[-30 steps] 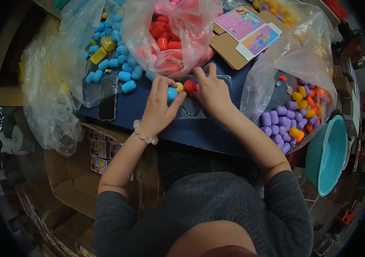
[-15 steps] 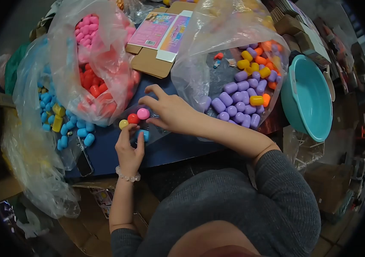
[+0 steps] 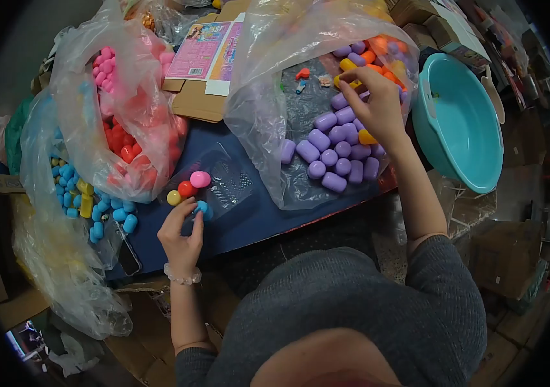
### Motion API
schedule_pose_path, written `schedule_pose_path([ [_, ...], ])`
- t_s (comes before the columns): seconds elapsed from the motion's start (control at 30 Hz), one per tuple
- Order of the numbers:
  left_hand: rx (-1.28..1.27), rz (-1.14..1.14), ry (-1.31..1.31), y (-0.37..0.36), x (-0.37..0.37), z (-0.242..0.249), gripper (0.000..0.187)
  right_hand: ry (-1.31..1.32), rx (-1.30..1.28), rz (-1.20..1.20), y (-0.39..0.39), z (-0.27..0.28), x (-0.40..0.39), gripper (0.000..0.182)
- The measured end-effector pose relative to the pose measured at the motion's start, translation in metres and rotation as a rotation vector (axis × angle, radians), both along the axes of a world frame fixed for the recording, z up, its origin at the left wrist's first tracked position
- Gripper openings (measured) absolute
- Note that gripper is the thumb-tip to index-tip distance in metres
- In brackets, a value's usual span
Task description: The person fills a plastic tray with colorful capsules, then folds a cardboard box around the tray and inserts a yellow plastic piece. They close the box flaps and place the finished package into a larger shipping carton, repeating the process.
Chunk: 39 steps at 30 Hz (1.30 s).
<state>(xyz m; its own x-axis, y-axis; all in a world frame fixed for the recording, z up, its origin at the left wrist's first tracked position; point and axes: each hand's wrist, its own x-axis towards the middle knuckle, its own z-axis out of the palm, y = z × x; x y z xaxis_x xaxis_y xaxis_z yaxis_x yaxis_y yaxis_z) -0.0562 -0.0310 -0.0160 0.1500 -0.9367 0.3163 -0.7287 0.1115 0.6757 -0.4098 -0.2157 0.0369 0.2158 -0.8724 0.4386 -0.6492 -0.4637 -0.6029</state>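
Note:
My left hand [image 3: 181,237], with a beaded bracelet at the wrist, has its thumb and fingertips closed around a blue plastic capsule [image 3: 205,210]. That capsule is at the near edge of a clear plastic tray [image 3: 226,187] on the blue tabletop. A yellow capsule [image 3: 174,197], a red capsule [image 3: 187,189] and a pink capsule [image 3: 200,179] form a slanted row beside the fingers. My right hand [image 3: 378,106] hovers over the purple capsules [image 3: 336,132] in the open clear bag, fingers curled but apart. Nothing shows in its grip; the fingertips partly cover the capsules below.
Left of the tray stand a bag of red and pink capsules [image 3: 119,138] and a bag of blue capsules [image 3: 98,206]. A flattened printed box [image 3: 201,55] lies at the back, a turquoise basin [image 3: 462,122] at the right. A phone [image 3: 129,258] rests near the front edge.
My right hand has moved from beside the tray, right and away, to above the purple capsules. My left hand remains at the blue capsule. The whole view has shifted slightly.

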Motion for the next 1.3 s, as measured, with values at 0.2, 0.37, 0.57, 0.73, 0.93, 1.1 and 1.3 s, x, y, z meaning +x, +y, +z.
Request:
schedule_pose_path([
  [0.2, -0.041, -0.099, -0.043, 0.011, -0.011, -0.004, 0.017, 0.217, 0.023, -0.109, -0.064, -0.027, -0.008, 0.019],
  [0.37, -0.060, -0.075, -0.069, 0.007, -0.006, 0.001, 0.016, 0.683, 0.022, -0.003, -0.171, -0.097, 0.031, 0.028],
  [0.57, 0.003, -0.055, -0.035, 0.004, -0.002, 0.015, 0.018, 0.115, -0.014, 0.282, -0.208, -0.140, 0.045, 0.047],
  [0.73, -0.145, -0.256, -0.076, -0.046, -0.045, 0.043, 0.020, 0.619, -0.143, 0.257, -0.163, -0.087, 0.018, 0.045],
  [0.93, -0.148, -0.711, -0.127, -0.198, -0.169, 0.035, 0.025, 0.724, 0.211, -0.042, -0.065, 0.006, -0.035, 0.037],
  [1.1, -0.671, -0.490, -0.367, -0.349, -0.246, -0.013, 0.025, 0.463, 0.133, -0.005, 0.022, 0.009, -0.064, 0.051],
  [1.3, -0.368, -0.624, -0.376, -0.355, -0.265, 0.016, 0.027, 0.281, 0.241, 0.084, 0.071, 0.017, -0.076, 0.050],
])
